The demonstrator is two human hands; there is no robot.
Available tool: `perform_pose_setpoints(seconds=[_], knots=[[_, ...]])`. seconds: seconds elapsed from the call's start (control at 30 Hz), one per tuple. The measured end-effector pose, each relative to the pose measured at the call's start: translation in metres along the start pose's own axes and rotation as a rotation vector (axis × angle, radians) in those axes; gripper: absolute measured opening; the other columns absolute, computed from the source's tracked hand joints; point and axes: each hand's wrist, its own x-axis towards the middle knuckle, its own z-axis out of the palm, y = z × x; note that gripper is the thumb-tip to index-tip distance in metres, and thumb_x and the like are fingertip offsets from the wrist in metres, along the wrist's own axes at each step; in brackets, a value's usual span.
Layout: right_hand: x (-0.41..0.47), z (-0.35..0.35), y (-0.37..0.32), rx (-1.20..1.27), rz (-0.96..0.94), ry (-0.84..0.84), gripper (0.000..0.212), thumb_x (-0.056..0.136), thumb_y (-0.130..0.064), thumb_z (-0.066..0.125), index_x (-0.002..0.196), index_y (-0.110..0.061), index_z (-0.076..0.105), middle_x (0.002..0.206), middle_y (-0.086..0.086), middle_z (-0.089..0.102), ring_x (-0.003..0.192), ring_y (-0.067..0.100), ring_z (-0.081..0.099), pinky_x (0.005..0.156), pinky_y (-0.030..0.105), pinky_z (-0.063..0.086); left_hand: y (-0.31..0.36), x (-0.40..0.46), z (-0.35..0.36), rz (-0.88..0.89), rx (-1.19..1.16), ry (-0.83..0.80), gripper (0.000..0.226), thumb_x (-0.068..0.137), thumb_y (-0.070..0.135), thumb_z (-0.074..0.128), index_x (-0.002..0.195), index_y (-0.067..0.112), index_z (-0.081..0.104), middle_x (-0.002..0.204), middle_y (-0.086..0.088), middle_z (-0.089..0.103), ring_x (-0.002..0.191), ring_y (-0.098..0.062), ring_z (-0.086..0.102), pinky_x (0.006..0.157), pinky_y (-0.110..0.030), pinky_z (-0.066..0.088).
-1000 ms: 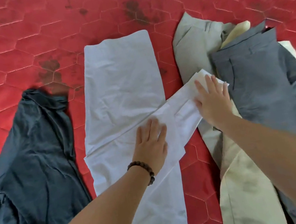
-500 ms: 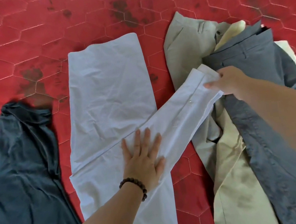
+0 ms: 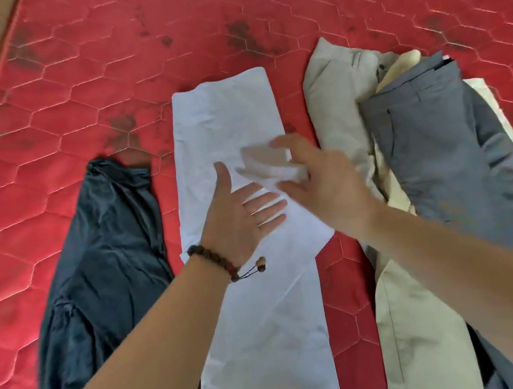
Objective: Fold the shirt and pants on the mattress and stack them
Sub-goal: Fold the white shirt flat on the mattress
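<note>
Head view only, some motion blur. White shirt (image 3: 234, 138) lies lengthwise mid-mattress (image 3: 73, 97), body already narrowed to a long strip, prob. so the next folds go end to end. Right hand (image 3: 322, 182) is over the shirt's upper half w/ the sleeve cuff (image 3: 269, 165) pinched between thumb and fingers (image 3: 288, 146), sleeve brought in across the body; looks like it's being laid inward so nothing sticks out past the strip's edge. Left hand (image 3: 238, 216) is beside it over the shirt, fingers straight and spread, holding nothing, prob. placed to pin the cloth flat at the fold line; can't tell if it touches the fabric. Beaded bracelet (image 3: 221, 261) on that wrist. Pants pile (image 3: 421, 146) sits to the right of the shirt, red mattress showing between them: beige pair under a blue-grey pair, not yet folded. Dark garment (image 3: 100, 257) lies crumpled just left of the shirt, its lower part seemingly tucked under the shirt's hem. Judged stage: early, shirt's sleeve fold in hand, pants and stacking still to do.
</note>
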Motion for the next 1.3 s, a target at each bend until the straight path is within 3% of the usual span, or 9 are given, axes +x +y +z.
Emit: perform_pose_setpoints(seconds=[0.1,0.2,0.33,0.47,0.63,0.7,0.93,1.17,1.3], knots=[[-0.044,0.057,-0.034,-0.113,-0.124,-0.234,0.049,0.081,-0.006,0.065,0.129,-0.011,0.055,0.092,0.008,0.070,0.081,0.026,0.064,0.068,0.027,0.043,0.000,-0.021,-0.020,-0.142,0.070,0.226,0.033,0.083,0.042,0.066,0.103,0.015,0.067,0.108,-0.014,0.067,0.100,-0.029,0.065,0.090,-0.039,0.052],[-0.085,0.096,-0.025,-0.077,-0.180,-0.432,0.049,0.084,-0.013,0.068,0.131,-0.008,0.055,0.123,0.010,0.064,0.113,0.029,0.059,0.094,0.034,0.046,-0.036,-0.029,-0.076,-0.105,0.505,0.595,0.029,0.090,0.021,0.056,0.118,0.014,0.056,0.111,-0.010,0.060,0.101,-0.028,0.059,0.092,-0.035,0.047],[-0.118,0.121,0.017,-0.191,-0.156,-0.337,0.050,0.093,-0.035,0.056,0.136,-0.010,0.052,0.150,0.010,0.040,0.140,0.027,0.035,0.116,0.045,0.027,-0.076,-0.055,-0.132,-0.146,0.343,0.748,0.004,0.079,0.006,0.059,0.076,0.004,0.059,0.083,-0.017,0.056,0.074,-0.028,0.053,0.066,-0.042,0.045],[-0.120,0.137,0.056,-0.475,-0.001,-0.422,0.060,0.097,-0.052,0.019,0.152,-0.026,0.015,0.160,0.002,0.003,0.148,0.026,-0.002,0.120,0.049,0.005,-0.096,-0.068,-0.156,-0.121,0.259,0.759,0.011,0.083,0.011,0.053,0.089,0.002,0.058,0.090,-0.018,0.058,0.077,-0.027,0.054,0.070,-0.039,0.042],[-0.126,0.167,0.076,-0.680,0.076,-0.622,0.064,0.094,-0.058,0.004,0.142,-0.032,-0.030,0.153,0.006,-0.033,0.142,0.031,-0.029,0.116,0.049,-0.016,-0.099,-0.063,-0.153,-0.030,0.439,0.729,0.072,0.069,0.049,0.076,0.126,0.011,0.055,0.108,-0.002,0.065,0.098,-0.021,0.064,0.085,-0.037,0.054],[-0.128,0.174,0.071,-0.709,0.114,-0.620,0.068,0.091,-0.060,0.000,0.142,-0.028,-0.030,0.152,0.008,-0.034,0.141,0.032,-0.030,0.116,0.052,-0.015,-0.101,-0.057,-0.154,0.002,0.640,0.798,0.055,0.074,0.030,0.078,0.119,0.008,0.055,0.093,0.004,0.063,0.082,-0.011,0.061,0.067,-0.018,0.047],[-0.130,0.204,0.013,-0.440,-0.056,-0.708,0.066,0.096,-0.057,0.011,0.149,-0.030,-0.018,0.158,0.001,-0.024,0.144,0.023,-0.024,0.118,0.048,-0.010,-0.100,-0.068,-0.168,0.019,0.581,0.851,0.010,0.085,0.019,0.069,0.088,0.019,0.060,0.078,0.005,0.063,0.069,-0.009,0.059,0.054,-0.021,0.042],[-0.136,0.224,-0.024,-0.377,-0.140,-0.779,0.095,0.083,-0.075,0.026,0.148,-0.026,-0.023,0.157,0.002,-0.027,0.143,0.023,-0.027,0.115,0.054,-0.015,-0.082,-0.098,-0.190,0.039,0.611,0.946,0.008,0.084,0.014,0.065,0.078,0.017,0.060,0.073,0.001,0.061,0.070,-0.020,0.059,0.059,-0.026,0.043],[-0.147,0.233,-0.058,-0.233,-0.146,-0.600,0.093,0.091,-0.040,0.054,0.151,-0.022,-0.016,0.162,0.003,-0.008,0.148,0.019,-0.009,0.118,0.054,-0.002,-0.070,-0.111,-0.192,0.036,0.646,0.773,0.015,0.085,0.014,0.066,0.095,0.003,0.067,0.090,-0.017,0.069,0.088,-0.037,0.064,0.084,-0.046,0.053]])
